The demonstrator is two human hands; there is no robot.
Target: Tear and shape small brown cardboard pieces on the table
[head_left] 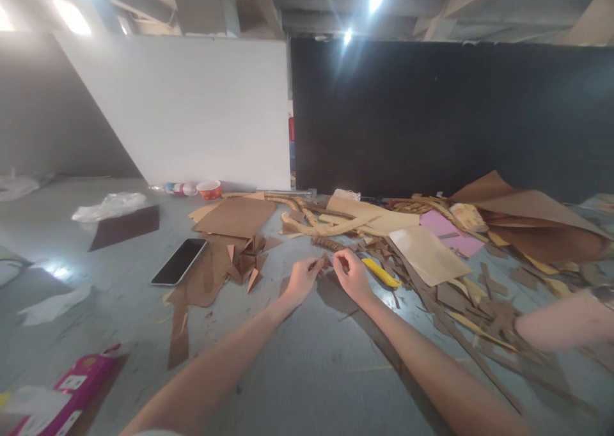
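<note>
My left hand (304, 281) is closed in a pinch at the middle of the table. Facing it, my right hand (354, 275) has thumb and forefinger curled together. Between the fingertips of both hands is a small brown piece of cardboard (327, 261), partly hidden by the fingers. Just behind them lies a ridged brown strip (328, 244). A yellow utility knife (381, 273) rests right of my right hand. To the left of my left hand stand several folded brown cardboard triangles (247, 260) on a brown sheet (204, 276).
A phone (180, 262) and a magenta case (79, 385) lie to the left. Cardboard scraps (480, 305) cover the right side, where another person's forearm (566, 321) reaches in. Behind are twisted paper strips (330, 225), a paper bowl (209, 189) and large brown sheets (532, 222).
</note>
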